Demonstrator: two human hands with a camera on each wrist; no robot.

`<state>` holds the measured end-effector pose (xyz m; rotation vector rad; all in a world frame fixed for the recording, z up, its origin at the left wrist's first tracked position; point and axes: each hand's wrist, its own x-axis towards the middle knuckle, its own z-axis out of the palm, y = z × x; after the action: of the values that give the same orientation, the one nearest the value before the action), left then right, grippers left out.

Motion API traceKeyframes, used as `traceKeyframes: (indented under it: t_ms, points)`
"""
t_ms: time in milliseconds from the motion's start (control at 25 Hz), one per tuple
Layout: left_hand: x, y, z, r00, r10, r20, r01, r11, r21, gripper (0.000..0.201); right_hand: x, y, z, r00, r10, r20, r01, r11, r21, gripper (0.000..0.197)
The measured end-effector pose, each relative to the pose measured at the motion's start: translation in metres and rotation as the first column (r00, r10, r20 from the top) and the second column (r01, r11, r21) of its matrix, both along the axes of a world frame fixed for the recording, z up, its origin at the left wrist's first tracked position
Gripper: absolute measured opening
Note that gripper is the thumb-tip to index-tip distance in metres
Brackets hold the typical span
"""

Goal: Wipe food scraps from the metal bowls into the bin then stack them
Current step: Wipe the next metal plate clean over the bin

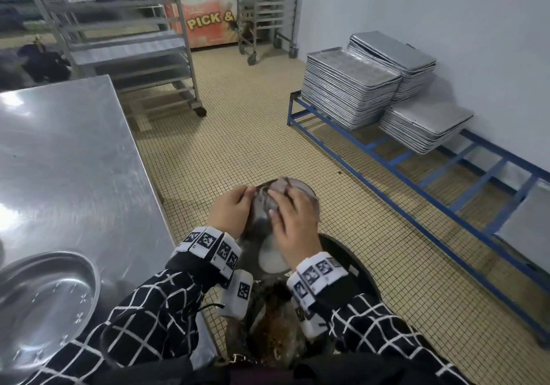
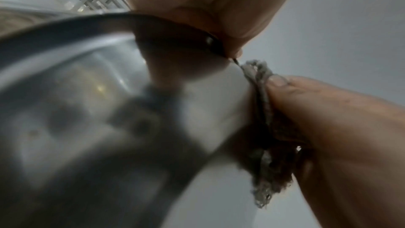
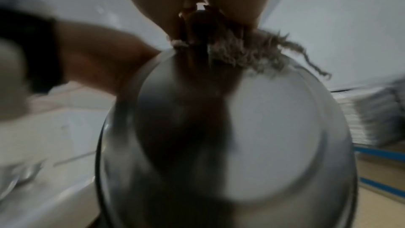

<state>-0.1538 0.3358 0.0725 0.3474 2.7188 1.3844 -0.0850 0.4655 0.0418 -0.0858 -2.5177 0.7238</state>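
Note:
A metal bowl (image 1: 269,258) is held on edge above the black bin (image 1: 354,268), its outer base turned toward me. My left hand (image 1: 230,210) grips the bowl's rim on the left, thumb over the edge. My right hand (image 1: 293,224) holds a grey cloth (image 1: 278,187) and presses it over the bowl's top rim. The left wrist view shows the bowl (image 2: 76,110) with the cloth (image 2: 260,84) pinched against its edge. From the right wrist, the bowl's round base (image 3: 263,136) sits under the frayed cloth (image 3: 241,53). The bowl's inside is hidden. Brown food scraps (image 1: 279,340) lie in the bin.
A second metal bowl (image 1: 44,301) sits on the steel table (image 1: 59,161) at my left. Stacks of baking trays (image 1: 351,93) rest on a blue frame (image 1: 416,212) by the right wall. Wheeled tray racks (image 1: 125,42) stand beyond the table on the tiled floor.

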Motion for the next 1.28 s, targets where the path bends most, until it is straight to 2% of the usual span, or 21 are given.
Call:
traceKeyframes:
  t_ms: [40,80,160,240,320,440,480,520,560,640,680,760,840,920,1000,1040,1080,1120,1200,1280]
  points:
    - [0.000,0.001,0.002,1.000,0.016,-0.010,-0.016,1.000,0.014,0.030,0.000,-0.003,-0.006,1.000,0.022,0.018,-0.024,0.995,0.093,0.042]
    - [0.000,0.000,0.003,0.999,0.024,-0.024,-0.023,1.000,0.019,0.030,-0.003,0.001,-0.007,0.999,0.010,0.040,-0.012,0.998,0.067,0.044]
    - [-0.001,-0.003,0.006,0.999,0.035,-0.033,-0.033,0.998,0.052,0.032,-0.009,0.020,-0.004,0.987,-0.120,0.105,0.140,0.968,-0.206,0.043]
    - [-0.003,-0.006,0.008,0.998,0.069,0.005,-0.069,0.990,0.123,0.034,-0.011,0.044,-0.008,0.948,-0.214,0.234,0.298,0.856,-0.423,0.039]
    - [-0.005,-0.008,0.007,0.996,0.086,0.025,-0.089,0.987,0.134,0.033,-0.003,0.055,-0.012,0.918,-0.253,0.305,0.374,0.805,-0.459,0.033]
    - [-0.003,-0.008,0.006,0.994,0.110,0.019,-0.111,0.988,0.109,0.032,0.001,0.039,0.003,0.938,-0.270,0.220,0.346,0.790,-0.506,0.021]
    - [-0.002,-0.006,0.007,0.993,0.117,0.029,-0.120,0.986,0.117,0.032,-0.002,0.029,0.011,0.957,-0.248,0.153,0.291,0.819,-0.495,0.021]
    - [-0.001,-0.003,0.008,0.992,0.118,0.042,-0.123,0.984,0.129,0.031,-0.005,0.016,0.019,0.975,-0.207,0.077,0.221,0.883,-0.414,0.025]
    - [0.001,0.000,0.010,0.993,0.114,0.042,-0.119,0.984,0.130,0.031,-0.009,0.003,0.022,0.988,-0.154,0.020,0.153,0.947,-0.281,0.031]
    - [0.004,0.004,0.015,0.995,0.097,0.003,-0.096,0.989,0.113,0.031,-0.015,-0.016,0.020,0.998,-0.067,0.009,0.067,0.997,-0.048,0.046]
    - [0.004,0.004,0.017,0.996,0.091,-0.022,-0.088,0.991,0.105,0.032,-0.017,-0.018,0.020,0.997,-0.073,0.027,0.074,0.997,-0.018,0.051]
    - [0.005,0.001,0.021,0.993,0.097,-0.059,-0.092,0.992,0.084,0.034,-0.024,-0.009,0.021,0.986,-0.156,0.061,0.162,0.981,-0.103,0.053]
    - [0.005,-0.005,0.020,0.992,0.103,-0.079,-0.095,0.991,0.094,0.041,-0.027,0.006,0.017,0.958,-0.245,0.152,0.284,0.894,-0.346,0.050]
    - [0.006,-0.009,0.018,0.990,0.118,-0.074,-0.109,0.986,0.125,0.044,-0.026,0.021,0.001,0.902,-0.291,0.321,0.431,0.676,-0.599,0.050]
    - [0.005,-0.011,0.013,0.990,0.131,-0.047,-0.122,0.980,0.159,0.044,-0.015,0.031,-0.023,0.858,-0.305,0.413,0.511,0.437,-0.740,0.050]
    - [0.005,-0.013,0.010,0.990,0.133,-0.034,-0.126,0.977,0.170,0.044,-0.009,0.035,-0.033,0.861,-0.294,0.415,0.501,0.357,-0.788,0.048]
    - [0.004,-0.014,0.007,0.991,0.134,-0.023,-0.128,0.975,0.184,0.045,-0.004,0.038,-0.036,0.869,-0.275,0.412,0.487,0.318,-0.814,0.045]
    - [0.004,-0.016,0.004,0.991,0.137,-0.015,-0.131,0.971,0.202,0.046,0.001,0.043,-0.035,0.873,-0.255,0.416,0.482,0.328,-0.812,0.042]
    - [0.004,-0.019,-0.004,0.988,0.155,0.021,-0.155,0.958,0.242,0.041,0.004,0.053,-0.025,0.870,-0.250,0.425,0.493,0.422,-0.761,0.037]
    - [0.004,-0.021,-0.010,0.987,0.142,0.079,-0.158,0.951,0.266,0.034,0.006,0.063,-0.015,0.883,-0.261,0.390,0.469,0.477,-0.744,0.034]
